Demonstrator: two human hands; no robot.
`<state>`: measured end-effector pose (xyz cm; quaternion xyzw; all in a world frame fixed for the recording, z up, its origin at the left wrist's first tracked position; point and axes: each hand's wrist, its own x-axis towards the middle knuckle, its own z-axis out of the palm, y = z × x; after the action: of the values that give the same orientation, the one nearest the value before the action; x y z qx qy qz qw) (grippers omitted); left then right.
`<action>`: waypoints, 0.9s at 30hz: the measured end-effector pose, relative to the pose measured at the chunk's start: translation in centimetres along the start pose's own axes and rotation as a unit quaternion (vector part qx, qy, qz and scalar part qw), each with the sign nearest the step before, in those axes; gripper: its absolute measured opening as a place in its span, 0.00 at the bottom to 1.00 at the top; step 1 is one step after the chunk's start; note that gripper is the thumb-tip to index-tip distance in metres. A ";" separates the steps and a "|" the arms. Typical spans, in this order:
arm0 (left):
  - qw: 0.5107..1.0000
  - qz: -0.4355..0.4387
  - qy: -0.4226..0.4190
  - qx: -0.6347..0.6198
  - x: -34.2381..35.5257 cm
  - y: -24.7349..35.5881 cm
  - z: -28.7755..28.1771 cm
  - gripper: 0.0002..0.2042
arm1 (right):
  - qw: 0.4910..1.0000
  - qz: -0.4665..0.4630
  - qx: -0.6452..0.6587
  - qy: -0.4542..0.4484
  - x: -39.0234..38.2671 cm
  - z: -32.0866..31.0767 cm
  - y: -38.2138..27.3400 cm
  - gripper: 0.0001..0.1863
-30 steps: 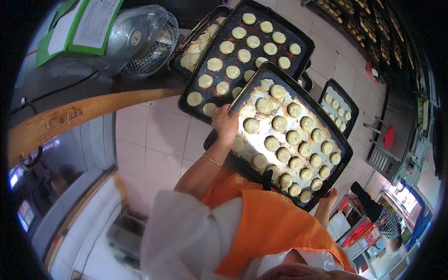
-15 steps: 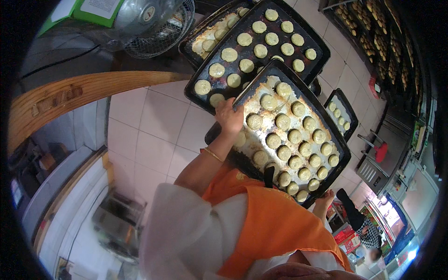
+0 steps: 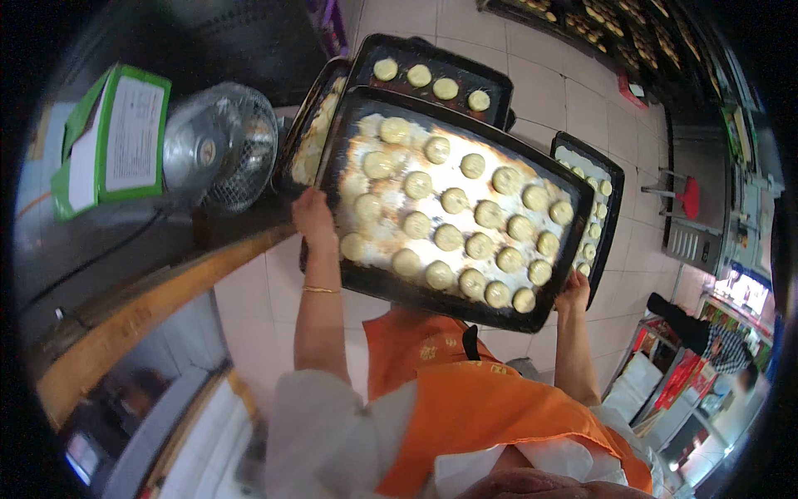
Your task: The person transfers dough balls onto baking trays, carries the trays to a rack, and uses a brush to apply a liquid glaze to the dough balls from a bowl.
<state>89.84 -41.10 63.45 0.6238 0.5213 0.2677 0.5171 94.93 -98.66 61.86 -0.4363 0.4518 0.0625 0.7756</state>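
Between my two hands is a dark-rimmed baking tray (image 3: 440,312), its pale, browned surface bearing rows of round, flat dough pieces (image 3: 455,200). My left hand (image 3: 314,218) grips the tray's left edge, and my right hand (image 3: 573,293) is closed on its lower right corner. Just beyond it lies a dark baking tray (image 3: 465,60) with dough rounds, mostly covered by the held one. To the left of that, another baking tray (image 3: 304,125) shows only in part. A further tray (image 3: 611,218) with dough rounds is partly hidden behind the held tray's right side.
At the left stand a wire-caged fan (image 3: 241,150) and a green-and-white box (image 3: 125,137), beside a wooden edge (image 3: 158,303). A rack of baked goods (image 3: 619,29) is at the far right. Another person (image 3: 731,349) is at the lower right, on the tiled floor (image 3: 540,91).
The tray in my hands has swung round to lie more level across the view and moved left, covering more of the tray behind. My right hand now shows fully at its corner.
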 end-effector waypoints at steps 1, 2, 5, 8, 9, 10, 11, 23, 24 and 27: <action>1.000 0.020 0.014 0.005 0.4 -0.3 0.1 0.12 | 1.000 0.013 0.019 0.011 0.7 0.2 0.5 0.08; 0.999 0.022 0.019 0.036 1.0 -0.5 0.0 0.12 | 0.999 0.018 0.023 -0.016 1.2 1.0 0.9 0.08; 0.999 0.049 0.012 0.015 2.9 -1.3 0.4 0.13 | 0.994 0.066 0.036 -0.080 1.9 2.5 1.3 0.10; 0.996 0.043 0.012 0.072 4.6 -1.3 0.6 0.14 | 0.989 0.081 0.037 -0.120 2.1 3.8 1.1 0.13; 0.999 0.033 -0.034 -0.015 4.4 -1.5 0.6 0.15 | 0.990 0.075 0.032 -0.119 2.1 3.7 1.0 0.13; 0.998 0.010 -0.057 0.031 3.9 -1.0 0.7 0.17 | 0.985 0.098 0.036 -0.139 2.1 3.4 0.9 0.14; 0.993 -0.016 -0.083 0.079 3.7 -0.9 1.0 0.20 | 0.984 0.117 0.030 -0.128 2.3 3.0 0.9 0.15; 0.870 0.424 -0.198 0.156 -29.9 -0.7 5.7 0.24 | 0.813 -0.220 -0.531 -0.093 -5.7 -23.3 -2.7 0.23; 0.869 0.402 -0.239 0.161 -33.1 -0.5 6.3 0.24 | 0.815 -0.219 -0.530 -0.082 -6.8 -26.4 -2.7 0.22; 0.864 0.271 -0.417 0.081 -42.9 -0.4 8.6 0.23 | 0.895 -0.137 -0.423 0.004 -10.8 -36.4 -1.8 0.16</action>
<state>83.79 -84.05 69.13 0.8337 0.0871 0.0692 0.5408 65.98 -123.18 63.44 -0.7814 0.3213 0.1391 0.5166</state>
